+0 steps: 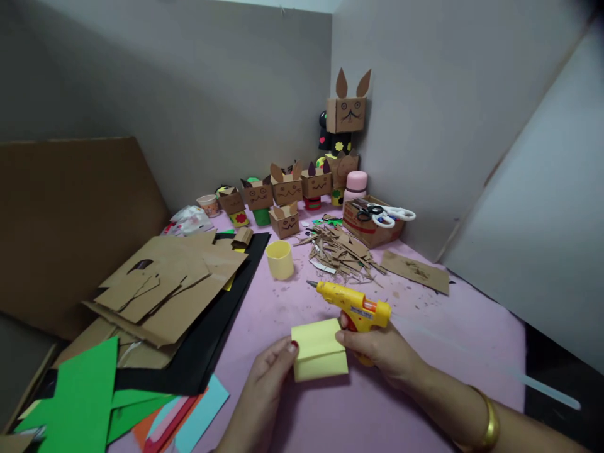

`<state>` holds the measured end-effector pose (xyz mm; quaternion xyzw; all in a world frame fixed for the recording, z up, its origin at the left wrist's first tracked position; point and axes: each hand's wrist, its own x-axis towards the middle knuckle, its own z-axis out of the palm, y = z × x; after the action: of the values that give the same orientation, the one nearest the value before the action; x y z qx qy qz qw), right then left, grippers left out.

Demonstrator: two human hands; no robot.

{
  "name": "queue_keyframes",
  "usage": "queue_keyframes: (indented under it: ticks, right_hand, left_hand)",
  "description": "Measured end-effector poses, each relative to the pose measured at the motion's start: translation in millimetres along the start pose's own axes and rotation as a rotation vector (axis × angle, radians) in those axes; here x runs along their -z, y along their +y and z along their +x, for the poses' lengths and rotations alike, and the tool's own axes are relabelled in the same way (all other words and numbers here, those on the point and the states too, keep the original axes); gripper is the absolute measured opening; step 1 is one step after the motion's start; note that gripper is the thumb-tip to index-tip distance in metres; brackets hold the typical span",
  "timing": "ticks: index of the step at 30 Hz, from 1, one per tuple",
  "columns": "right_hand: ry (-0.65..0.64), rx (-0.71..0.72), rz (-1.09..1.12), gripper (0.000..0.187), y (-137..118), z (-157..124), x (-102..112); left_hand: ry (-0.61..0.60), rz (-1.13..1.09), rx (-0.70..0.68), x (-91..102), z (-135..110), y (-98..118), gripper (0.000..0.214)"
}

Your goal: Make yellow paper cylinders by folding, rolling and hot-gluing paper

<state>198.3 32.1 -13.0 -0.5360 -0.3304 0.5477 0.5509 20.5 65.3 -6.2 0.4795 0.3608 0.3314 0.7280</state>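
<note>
My left hand [276,368] pinches the left edge of a folded piece of yellow paper [321,352], its thumb on top. My right hand [382,352] is wrapped round the handle of a yellow hot glue gun [356,302], whose nozzle points left and away above the table. The thumb of that same hand also touches the right edge of the folded paper. Beyond the paper, a yellow paper ring [280,260] stands upright on the pink tabletop [255,314].
Cardboard sheets [174,289] lie on black sheets at left, with green paper [85,396] nearer. Cardboard scraps [340,251] are heaped near a box [372,229] with scissors [384,214]. Cardboard animal figures [285,189] stand at the back. A cardboard strip [418,272] lies right.
</note>
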Motion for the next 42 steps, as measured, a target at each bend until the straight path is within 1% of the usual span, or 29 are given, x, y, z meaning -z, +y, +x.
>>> queue_keyframes:
  ticks: [4, 8, 11, 13, 15, 17, 21, 23, 24, 27, 30, 32, 37, 42]
  right_hand:
    - [0.0, 0.036, -0.029, 0.023, 1.4, 0.1, 0.7]
    - [0.003, 0.039, -0.027, 0.026, -1.1, -1.5, -0.4]
    - [-0.017, 0.04, -0.013, 0.028, -1.5, -1.8, 0.2]
    - [-0.041, 0.062, -0.003, 0.028, -0.5, -1.0, 2.2]
    - [-0.041, 0.103, 0.014, 0.027, 0.6, 0.4, 5.2]
    - [-0.01, 0.15, 0.044, 0.026, 0.8, 1.7, 8.1]
    - [0.069, 0.193, 0.075, 0.028, -2.2, 2.6, 11.3]
    - [0.092, 0.196, 0.078, 0.029, -4.1, 2.0, 11.3]
    - [0.098, 0.197, 0.083, 0.029, -4.8, 1.7, 11.0]
    - [0.102, 0.188, 0.088, 0.03, -5.7, 0.7, 9.5]
    - [0.096, 0.178, 0.074, 0.031, -5.6, 0.1, 8.3]
    - [0.093, 0.184, 0.071, 0.031, -5.4, -0.4, 7.7]
    - [0.04, 0.177, 0.049, 0.03, -2.7, -2.9, 7.8]
    - [-0.025, 0.156, -0.055, 0.027, 9.9, -3.7, 10.8]
  left_hand:
    - [-0.044, 0.011, 0.026, -1.2, 1.0, 6.1, 0.029]
    - [-0.086, 0.007, 0.047, -0.1, 0.7, 8.8, 0.028]
    - [-0.072, -0.006, 0.04, 1.1, 0.3, 9.4, 0.026]
    - [-0.04, -0.002, 0.025, 2.7, 0.6, 10.2, 0.025]
    - [0.023, 0.017, -0.003, 5.6, 1.9, 11.6, 0.022]
    - [0.123, -0.013, -0.067, 9.8, 4.3, 13.9, 0.017]
    - [0.444, -0.218, -0.271, 18.8, 11.1, 21.1, 0.007]
    - [0.555, -0.285, -0.335, 21.6, 13.6, 24.4, 0.006]
    - [0.579, -0.303, -0.35, 22.3, 14.3, 25.3, 0.005]
    - [0.554, -0.3, -0.34, 22.1, 14.6, 24.7, 0.009]
    - [0.499, -0.257, -0.318, 20.2, 13.4, 20.7, 0.023]
    - [0.48, -0.219, -0.305, 19.2, 12.6, 17.4, 0.028]
    - [0.393, -0.211, -0.253, 17.5, 12.3, 8.9, 0.028]
    - [0.333, -0.249, -0.184, 15.8, 11.3, 3.7, 0.025]
